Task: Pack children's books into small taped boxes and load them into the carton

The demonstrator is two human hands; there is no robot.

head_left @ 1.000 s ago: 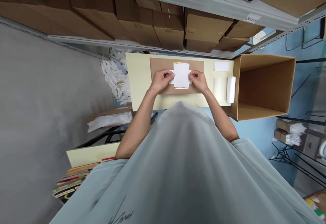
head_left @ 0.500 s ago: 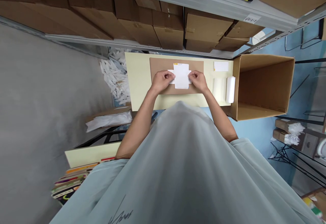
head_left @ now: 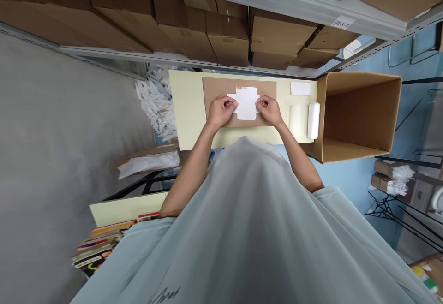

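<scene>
A flat white card blank (head_left: 247, 103) with side flaps lies on a brown cardboard sheet (head_left: 214, 87) on the pale yellow table (head_left: 188, 110). My left hand (head_left: 219, 110) pinches the blank's left flap with closed fingers. My right hand (head_left: 270, 109) pinches the right flap the same way. A small yellow mark shows at the blank's far left corner.
A white card (head_left: 301, 89) and a white roll (head_left: 314, 120) lie on the table's right part. A large open cardboard box (head_left: 360, 115) stands to the right. A heap of white scraps (head_left: 155, 105) lies left of the table. Shelves with brown boxes (head_left: 273, 36) run behind.
The blank looks shorter toward me than one second ago; its near edge has drawn in. Both hands stay at its side flaps.
</scene>
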